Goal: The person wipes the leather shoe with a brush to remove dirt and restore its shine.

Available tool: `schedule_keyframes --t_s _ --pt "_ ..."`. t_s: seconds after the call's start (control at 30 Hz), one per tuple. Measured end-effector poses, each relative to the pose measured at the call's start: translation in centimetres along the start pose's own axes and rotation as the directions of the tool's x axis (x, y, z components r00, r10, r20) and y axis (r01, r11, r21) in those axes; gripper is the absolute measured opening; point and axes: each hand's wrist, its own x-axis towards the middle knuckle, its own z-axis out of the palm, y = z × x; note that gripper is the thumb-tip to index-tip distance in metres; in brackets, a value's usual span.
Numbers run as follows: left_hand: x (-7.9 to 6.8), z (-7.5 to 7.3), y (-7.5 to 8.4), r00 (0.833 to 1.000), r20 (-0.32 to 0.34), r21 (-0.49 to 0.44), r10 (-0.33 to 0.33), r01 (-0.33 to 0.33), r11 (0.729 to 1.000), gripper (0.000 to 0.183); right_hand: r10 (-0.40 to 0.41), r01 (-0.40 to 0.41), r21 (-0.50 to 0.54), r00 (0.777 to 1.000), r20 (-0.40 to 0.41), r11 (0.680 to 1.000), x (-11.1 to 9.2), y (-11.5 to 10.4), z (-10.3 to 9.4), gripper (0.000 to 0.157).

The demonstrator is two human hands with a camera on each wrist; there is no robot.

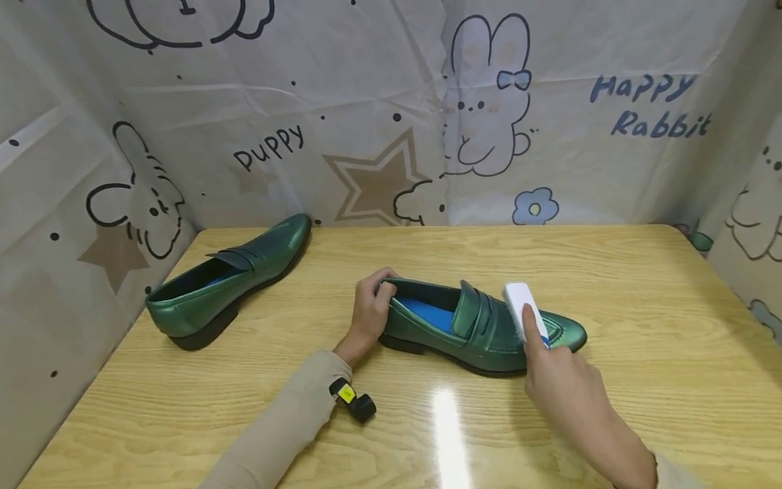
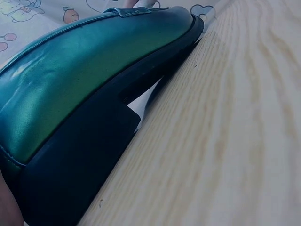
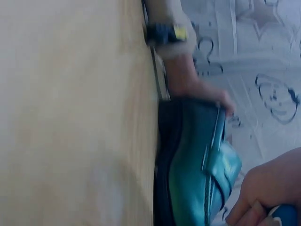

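A green loafer (image 1: 440, 319) with a blue insole stands on the wooden table, toe to the right. At its heel my left hand (image 1: 371, 302) grips the back rim, thumb hooked over the edge. My right hand (image 1: 565, 380) holds a white brush (image 1: 525, 312) with the index finger laid along its back; its bristles touch the loafer's upper near the toe. Up close, the left wrist view shows the loafer's side and black heel (image 2: 75, 165). In the right wrist view the brush's blue handle end (image 3: 284, 215) shows within the right hand's grasp.
A second green loafer (image 1: 232, 282) stands at the table's back left, its toe toward the cloth wall (image 1: 366, 88). The wooden table (image 1: 641, 299) extends to the right and front. A black camera (image 1: 354, 401) is strapped to the left wrist.
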Motion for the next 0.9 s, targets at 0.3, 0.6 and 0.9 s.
schedule_keyframes --t_s 0.3,0.6,0.9 --pt "0.2 -0.1 0.2 0.999 0.025 0.014 -0.023 0.022 1.000 0.021 0.042 -0.042 0.006 0.994 0.098 0.999 -2.6 -0.3 -0.5 0.071" --pt "-0.1 -0.4 0.5 1.000 0.019 0.008 -0.002 0.002 1.000 0.022 -0.008 0.007 0.104 1.000 0.006 0.995 1.2 -0.2 -0.4 0.056" --pt "0.2 -0.1 0.3 0.999 0.033 0.032 -0.030 0.029 0.999 0.021 -0.008 0.003 0.199 1.000 0.024 0.980 1.0 0.0 -0.3 0.056"
